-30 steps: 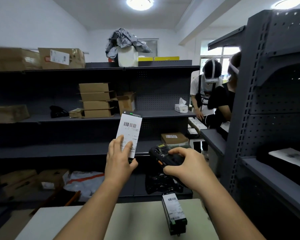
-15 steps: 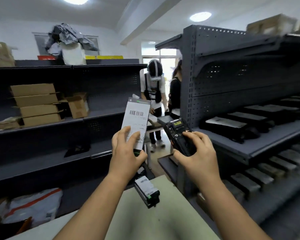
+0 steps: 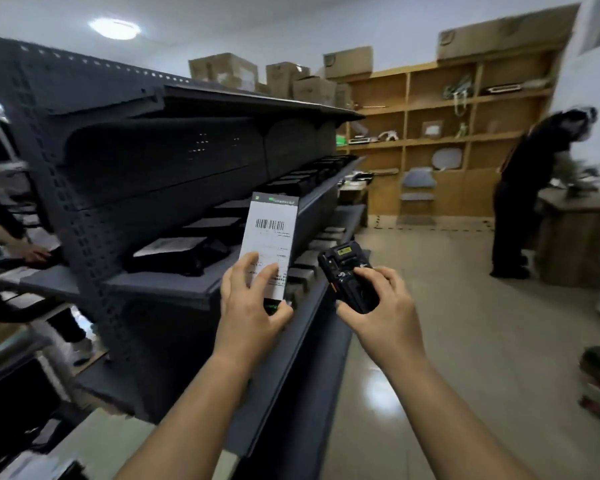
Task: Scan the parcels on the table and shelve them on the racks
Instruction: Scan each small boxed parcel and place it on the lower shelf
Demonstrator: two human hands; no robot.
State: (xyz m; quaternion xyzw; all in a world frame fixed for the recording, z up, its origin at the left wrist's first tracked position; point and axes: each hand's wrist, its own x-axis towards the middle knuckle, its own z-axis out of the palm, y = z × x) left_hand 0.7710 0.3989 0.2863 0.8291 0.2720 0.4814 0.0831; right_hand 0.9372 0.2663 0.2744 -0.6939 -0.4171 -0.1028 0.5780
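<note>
Grip: left hand [image 3: 248, 308] holds the thin parcel [image 3: 271, 233] by its bottom end; right hand [image 3: 381, 306] holds the black scanner [image 3: 347, 271] | Where: parcel stands up in the air beside the grey rack [image 3: 167, 287] | Feel: looks light and stiff, best held by its long edges

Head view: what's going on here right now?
A person's left hand holds a labelled parcel upright, barcode facing the camera. The right hand grips a black handheld scanner beside it. They stand next to the grey rack, whose middle shelf already carries dark parcels. The held parcel is not yet shelved.
</note>
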